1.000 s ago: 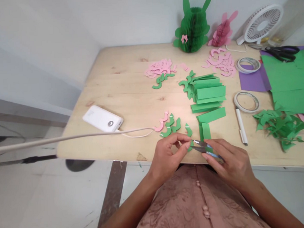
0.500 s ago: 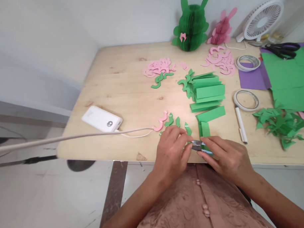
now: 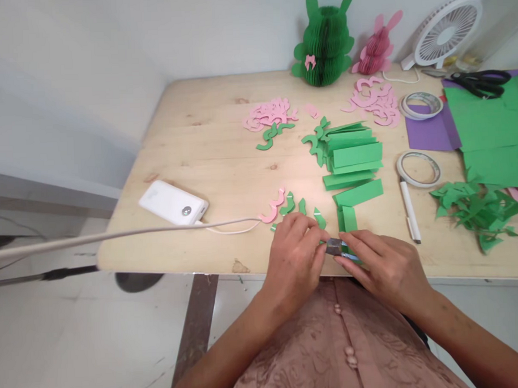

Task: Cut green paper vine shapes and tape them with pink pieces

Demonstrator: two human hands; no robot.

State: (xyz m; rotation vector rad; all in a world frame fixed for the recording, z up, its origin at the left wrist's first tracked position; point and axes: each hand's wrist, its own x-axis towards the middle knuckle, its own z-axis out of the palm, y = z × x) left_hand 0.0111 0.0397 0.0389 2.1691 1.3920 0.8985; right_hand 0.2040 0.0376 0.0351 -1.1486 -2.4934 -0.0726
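At the table's front edge, my right hand (image 3: 382, 256) closes round a small grey metal tool (image 3: 334, 247) with light-blue handles. I cannot make out its exact kind. Its broad jaws point left, toward the fingertips of my left hand (image 3: 295, 246). Those fingers are pinched together at the jaws; a sliver of green shows there, but what they hold is mostly hidden. Just beyond my hands lie small cut green paper pieces (image 3: 302, 206), some with white strips on them. A pink wavy paper piece (image 3: 273, 207) lies beside them. Folded green paper strips (image 3: 358, 155) stand behind the tool.
Pink cut-outs (image 3: 270, 114) lie in piles farther back. A green paper rabbit (image 3: 327, 47) and a pink one (image 3: 375, 51) stand by the wall near a white fan (image 3: 446, 34). Tape rolls (image 3: 418, 170), a marker (image 3: 410, 211) and green scraps (image 3: 476, 212) lie right; a power bank (image 3: 170, 203) left.
The tool's jaws, parted before, now look closed together between my hands. Both hands stay in nearly the same place.
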